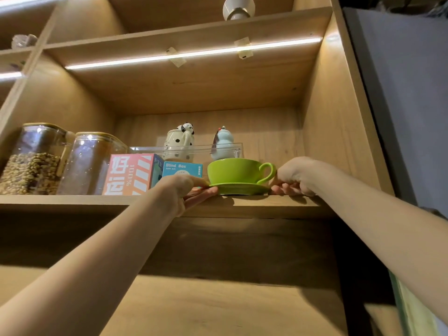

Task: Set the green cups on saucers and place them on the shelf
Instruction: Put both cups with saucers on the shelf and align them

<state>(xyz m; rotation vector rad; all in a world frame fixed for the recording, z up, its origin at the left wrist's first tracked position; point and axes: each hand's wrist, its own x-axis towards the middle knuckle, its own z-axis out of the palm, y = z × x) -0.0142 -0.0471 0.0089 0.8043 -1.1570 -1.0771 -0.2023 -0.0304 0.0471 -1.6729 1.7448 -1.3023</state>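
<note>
While both hands pinch it:
saucer (238,188): between left hand (186,190) and right hand (294,177), on shelf (72,202)
cup (236,170): on saucer

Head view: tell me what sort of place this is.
Probably a home kitchen or coffee nook: a lit wooden shelf holds jars of beans, a panda teapot and a green cup on its saucer.
</note>
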